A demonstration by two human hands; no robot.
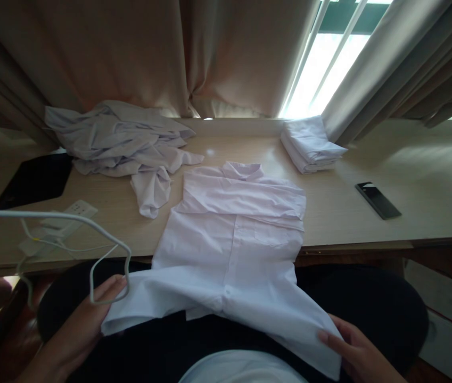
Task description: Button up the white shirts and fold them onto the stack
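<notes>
A white button-up shirt [226,250] lies front up, its collar at the far end and a sleeve laid across its chest. The upper part rests on the desk, while the hem hangs over the near edge above my lap. My left hand [98,303] grips the left corner of the hem, partly behind a white cable. At the opposite corner, my right hand [349,346] pinches the hem with the thumb on top. Between my hands the hem is spread wide and sags in the middle.
On the pale desk [429,213] are a crumpled heap of white clothes [122,138], a folded white stack [311,143] and a phone [377,200]. At left lie a dark flat object [36,180] and a power strip [70,218]; a white cable [50,215] loops near my left hand.
</notes>
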